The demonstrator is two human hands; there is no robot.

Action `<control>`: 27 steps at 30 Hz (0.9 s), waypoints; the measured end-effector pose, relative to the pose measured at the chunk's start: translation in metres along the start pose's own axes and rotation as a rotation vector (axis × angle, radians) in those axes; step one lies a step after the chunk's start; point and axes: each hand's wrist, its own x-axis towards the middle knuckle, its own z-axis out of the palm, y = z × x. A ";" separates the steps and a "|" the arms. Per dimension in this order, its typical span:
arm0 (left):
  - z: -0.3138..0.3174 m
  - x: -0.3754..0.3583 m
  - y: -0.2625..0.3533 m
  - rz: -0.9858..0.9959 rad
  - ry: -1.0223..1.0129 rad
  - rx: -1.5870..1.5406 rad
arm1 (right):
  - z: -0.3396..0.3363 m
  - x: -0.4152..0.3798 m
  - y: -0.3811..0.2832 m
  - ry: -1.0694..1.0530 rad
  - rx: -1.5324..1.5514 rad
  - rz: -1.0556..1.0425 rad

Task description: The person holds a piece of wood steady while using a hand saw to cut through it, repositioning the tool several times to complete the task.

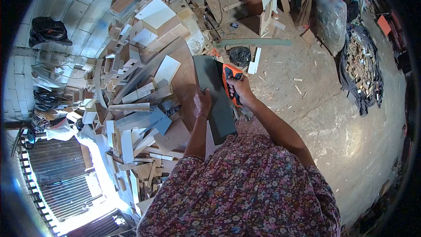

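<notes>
A long dark grey board (215, 98) lies in front of me, with one end near my waist. My left hand (202, 102) is at its left edge, fingers closed on the board. On the other side, my right hand (240, 88) is wrapped around the orange and black handle of a hand saw (231, 72). The saw's handle sits right beside the board's right edge, and its blade is mostly hidden. A brown wooden panel (183, 72) extends to the left of the board.
Wood offcuts (138, 92) are heaped on the left. A green-grey strip (254, 42) and a black plastic bag (240, 56) lie ahead on the concrete floor (302, 118). To the right, small wood scraps (363, 68) fill a dark cloth beside a broom (304, 15).
</notes>
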 end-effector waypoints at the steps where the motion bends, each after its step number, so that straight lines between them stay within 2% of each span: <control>1: 0.002 0.000 -0.004 0.004 0.002 -0.003 | 0.002 -0.004 -0.004 -0.001 -0.001 -0.005; 3: 0.004 0.001 -0.006 0.051 0.007 -0.261 | 0.008 -0.015 -0.015 0.049 -0.037 0.041; 4: 0.003 0.003 -0.004 0.058 0.015 -0.271 | 0.006 -0.014 -0.012 0.045 -0.038 0.022; 7: 0.005 -0.002 -0.005 0.032 0.008 -0.245 | 0.001 -0.007 -0.006 0.005 -0.046 0.011; 9: 0.010 0.003 -0.006 0.037 0.041 -0.093 | 0.003 -0.006 -0.007 0.021 -0.063 0.007; 16: 0.006 0.000 -0.011 -0.035 -0.011 -0.161 | 0.010 -0.009 -0.006 0.038 -0.061 0.026; 18: 0.011 0.003 -0.013 0.063 0.070 -0.131 | 0.009 -0.008 -0.006 0.022 -0.064 0.019; 22: 0.008 0.000 -0.014 0.023 0.021 -0.209 | 0.012 -0.008 -0.004 0.008 -0.075 -0.017; 24: 0.006 0.000 -0.015 -0.040 -0.011 -0.141 | 0.012 -0.007 -0.003 0.002 -0.073 -0.022; 27: 0.007 0.000 -0.014 -0.030 -0.001 -0.044 | 0.014 -0.007 -0.003 -0.011 -0.060 -0.035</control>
